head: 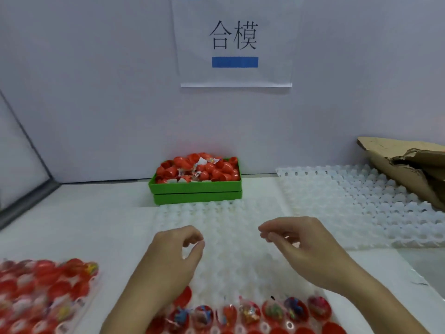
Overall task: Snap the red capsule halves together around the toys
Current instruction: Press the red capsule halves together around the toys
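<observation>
We held left hand and right hand loosely curled, empty, above white tray. Toy-filled red capsule halves sat near edge; judged light, stiff, slippery; grip by rims.

Both bare forearms reach forward side by side, the left hand with its fingers loosely curled toward the thumb and gripping nothing, the right hand well apart from it, fingers relaxed and slightly bent, pointing left, likewise empty.

Glossy red plastic capsule halves – translucent matt tray – creased cardboard.
</observation>
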### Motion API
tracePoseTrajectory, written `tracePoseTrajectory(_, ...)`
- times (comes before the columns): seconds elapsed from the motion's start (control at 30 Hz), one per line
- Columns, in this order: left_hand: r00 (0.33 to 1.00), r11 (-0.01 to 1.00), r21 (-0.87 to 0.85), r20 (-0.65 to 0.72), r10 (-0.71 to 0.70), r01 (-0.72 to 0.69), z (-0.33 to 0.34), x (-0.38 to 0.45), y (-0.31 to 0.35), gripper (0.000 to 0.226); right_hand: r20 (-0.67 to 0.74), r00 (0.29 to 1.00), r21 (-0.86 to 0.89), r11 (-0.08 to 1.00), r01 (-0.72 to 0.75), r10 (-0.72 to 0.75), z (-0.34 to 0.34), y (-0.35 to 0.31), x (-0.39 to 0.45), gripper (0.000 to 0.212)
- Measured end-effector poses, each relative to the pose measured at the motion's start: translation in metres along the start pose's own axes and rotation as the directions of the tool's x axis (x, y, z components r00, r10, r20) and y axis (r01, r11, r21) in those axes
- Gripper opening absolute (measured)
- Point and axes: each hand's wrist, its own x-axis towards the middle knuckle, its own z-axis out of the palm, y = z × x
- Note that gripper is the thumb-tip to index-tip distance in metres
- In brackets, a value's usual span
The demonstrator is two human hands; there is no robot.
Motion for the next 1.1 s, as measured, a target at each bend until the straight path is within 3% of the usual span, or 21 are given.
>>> tracePoseTrajectory(0.13,0.998,0.999,0.039,0.063,-0.002,0.0,-0.004,0.001,-0.005,0.016,-0.023,0.995,-0.051,0.994,0.091,-0.093,0.004,0.002,-0.013,0.039)
tracePoseTrajectory(0.43,0.99,0.99,0.125,0.117,-0.073,0.058,-0.025,-0.003,-0.016,0.005,-0.057,0.986,-0.121,0.981,0.15,-0.158,0.013,0.004,-0.015,0.035)
tracePoseTrajectory(0.63,0.937,0.932,0.358,0.3,-0.179,0.063,-0.025,-0.009,-0.005,0.027,-0.037,0.987,-0.136,0.979,0.15,-0.156,0.013,0.003,-0.016,0.034)
tracePoseTrajectory(0.93,0.912,0.95,0.297,0.353,-0.207,0.101,-0.031,-0.012,-0.005,0.036,-0.001,0.989,-0.142,0.979,0.144,-0.146,0.018,0.004,-0.018,0.033)
tracePoseTrajectory(1.1,0.966,0.986,0.143,0.232,-0.112,0.08,-0.035,-0.007,-0.01,0.025,-0.02,0.989,-0.143,0.98,0.141,-0.145,0.017,0.003,-0.018,0.032)
